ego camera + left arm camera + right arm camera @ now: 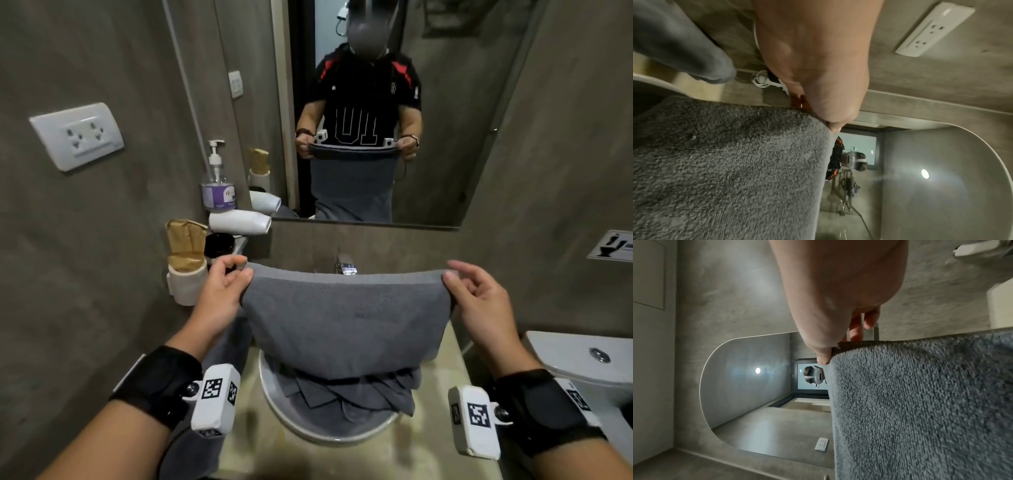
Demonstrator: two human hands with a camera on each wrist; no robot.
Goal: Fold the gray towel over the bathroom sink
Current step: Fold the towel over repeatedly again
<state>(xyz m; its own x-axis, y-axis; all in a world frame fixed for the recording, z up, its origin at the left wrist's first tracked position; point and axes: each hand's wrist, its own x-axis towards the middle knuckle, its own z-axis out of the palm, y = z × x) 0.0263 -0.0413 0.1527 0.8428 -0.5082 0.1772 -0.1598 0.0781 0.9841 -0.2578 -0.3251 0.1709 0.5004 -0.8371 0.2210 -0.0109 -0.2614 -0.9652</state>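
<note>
- left hand [219,291] and right hand [479,301] each pinch a top corner of towel [346,318]
- soft, limp terry, sags into sink [274,404]; grip corners

The head camera looks forward and down over both forearms at the round sink [274,407] and mirror [445,137]. Each wrist camera sits close behind its hand, rolled sideways, facing the mirror — all three share the gray towel [346,318] and wall socket [77,135].
</note>
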